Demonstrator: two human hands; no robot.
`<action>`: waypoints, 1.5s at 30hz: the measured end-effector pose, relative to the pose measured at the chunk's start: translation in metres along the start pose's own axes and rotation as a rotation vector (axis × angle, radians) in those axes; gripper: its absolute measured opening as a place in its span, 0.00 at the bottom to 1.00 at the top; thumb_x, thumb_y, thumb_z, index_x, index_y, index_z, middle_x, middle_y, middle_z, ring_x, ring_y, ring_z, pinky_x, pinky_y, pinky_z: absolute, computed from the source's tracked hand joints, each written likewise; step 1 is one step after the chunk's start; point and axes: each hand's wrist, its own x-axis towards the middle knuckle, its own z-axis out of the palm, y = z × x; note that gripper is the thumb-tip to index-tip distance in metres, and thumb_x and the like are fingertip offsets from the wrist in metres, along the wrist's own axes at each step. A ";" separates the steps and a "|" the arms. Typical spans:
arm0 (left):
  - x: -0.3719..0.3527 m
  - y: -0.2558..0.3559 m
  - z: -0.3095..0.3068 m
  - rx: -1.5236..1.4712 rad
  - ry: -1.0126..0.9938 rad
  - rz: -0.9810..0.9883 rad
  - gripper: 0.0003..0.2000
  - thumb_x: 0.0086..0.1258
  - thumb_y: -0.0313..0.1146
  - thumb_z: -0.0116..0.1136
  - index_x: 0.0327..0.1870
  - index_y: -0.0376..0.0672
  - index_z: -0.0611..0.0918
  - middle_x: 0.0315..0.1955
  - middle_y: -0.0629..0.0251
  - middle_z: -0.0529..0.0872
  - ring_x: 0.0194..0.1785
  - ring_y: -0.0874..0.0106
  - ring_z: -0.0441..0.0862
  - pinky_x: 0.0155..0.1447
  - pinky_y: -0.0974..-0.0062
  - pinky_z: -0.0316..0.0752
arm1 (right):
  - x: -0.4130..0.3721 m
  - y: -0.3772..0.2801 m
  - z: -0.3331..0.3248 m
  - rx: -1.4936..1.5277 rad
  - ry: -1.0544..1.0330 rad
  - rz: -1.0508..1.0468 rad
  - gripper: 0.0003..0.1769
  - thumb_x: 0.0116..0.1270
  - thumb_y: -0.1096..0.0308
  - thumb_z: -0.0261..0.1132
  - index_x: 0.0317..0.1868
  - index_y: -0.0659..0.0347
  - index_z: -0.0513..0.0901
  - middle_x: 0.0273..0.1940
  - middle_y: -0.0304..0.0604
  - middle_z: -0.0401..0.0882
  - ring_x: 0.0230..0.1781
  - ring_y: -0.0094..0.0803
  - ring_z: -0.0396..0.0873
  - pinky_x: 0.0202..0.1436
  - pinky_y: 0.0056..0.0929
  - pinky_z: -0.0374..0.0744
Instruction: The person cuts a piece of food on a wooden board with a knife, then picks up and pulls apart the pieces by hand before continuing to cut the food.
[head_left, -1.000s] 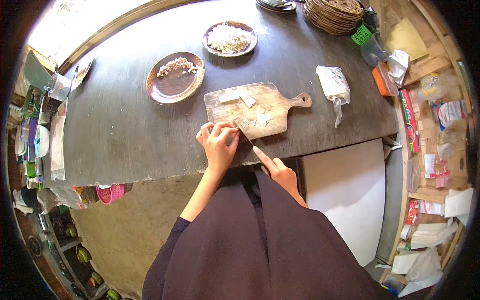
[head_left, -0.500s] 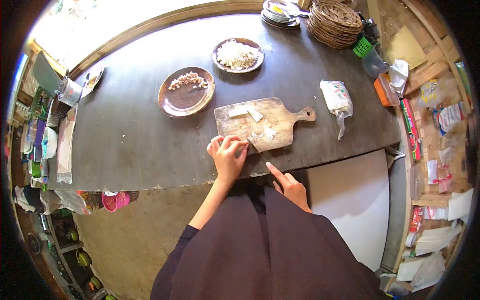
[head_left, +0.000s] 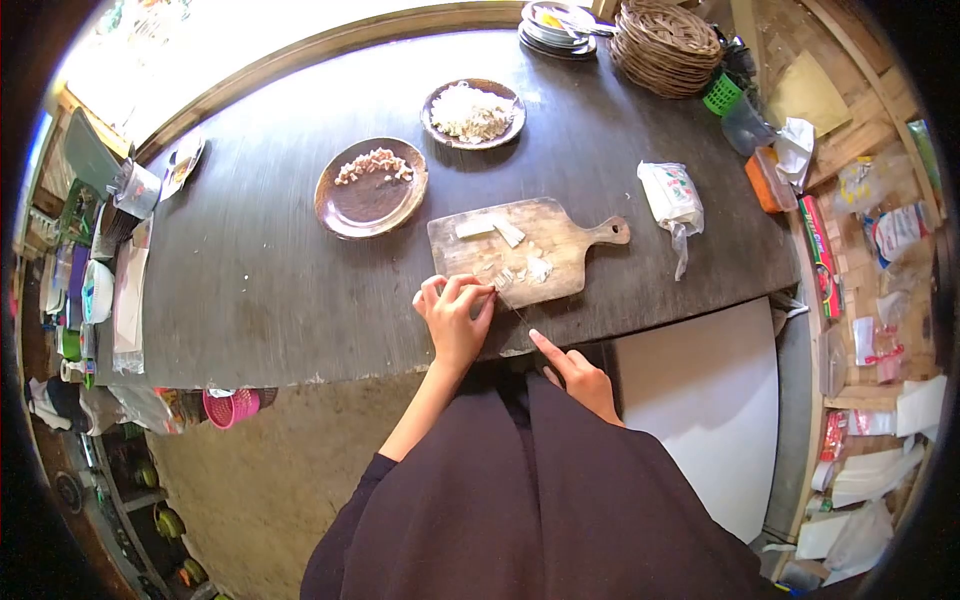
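Observation:
A wooden cutting board (head_left: pixel 560 262) with a handle lies near the table's front edge. On it are pale sticks (head_left: pixel 492 229), thin slices (head_left: pixel 538 268) and small cut bits. My left hand (head_left: pixel 458 318) rests at the board's lower left corner, fingers pressed together on a small piece too hidden to name. My right hand (head_left: pixel 580 378) is closed round a knife at the table edge, its index finger stretched along it. The thin blade (head_left: pixel 518 313) points up-left toward my left fingertips; the handle is hidden in my hand.
Behind the board are a brown plate (head_left: pixel 370 205) with diced pieces and a bowl (head_left: pixel 473 112) of pale shreds. A plastic packet (head_left: pixel 672 200) lies to the right. Stacked plates (head_left: pixel 556 30) and woven plates (head_left: pixel 665 45) stand at the back; a pink basket (head_left: pixel 232 408) is below left.
The small cut pieces beside my left fingertips lie slightly differently, and the blade has shifted a little. Both hands stay in nearly the same place.

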 end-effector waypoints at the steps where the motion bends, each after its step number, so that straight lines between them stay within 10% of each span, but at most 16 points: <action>1: -0.001 0.000 0.000 -0.001 -0.001 0.002 0.08 0.57 0.34 0.76 0.37 0.54 0.91 0.45 0.79 0.88 0.60 0.61 0.74 0.65 0.58 0.60 | -0.001 0.001 0.002 -0.004 -0.013 0.005 0.40 0.70 0.63 0.69 0.78 0.20 0.67 0.31 0.40 0.73 0.25 0.43 0.83 0.30 0.41 0.86; 45: -0.001 0.001 -0.001 0.002 -0.009 -0.001 0.09 0.56 0.31 0.75 0.38 0.53 0.90 0.46 0.79 0.88 0.60 0.61 0.74 0.66 0.57 0.60 | 0.005 0.002 0.010 -0.042 0.034 -0.039 0.39 0.69 0.62 0.69 0.78 0.21 0.68 0.30 0.39 0.71 0.21 0.41 0.80 0.25 0.39 0.84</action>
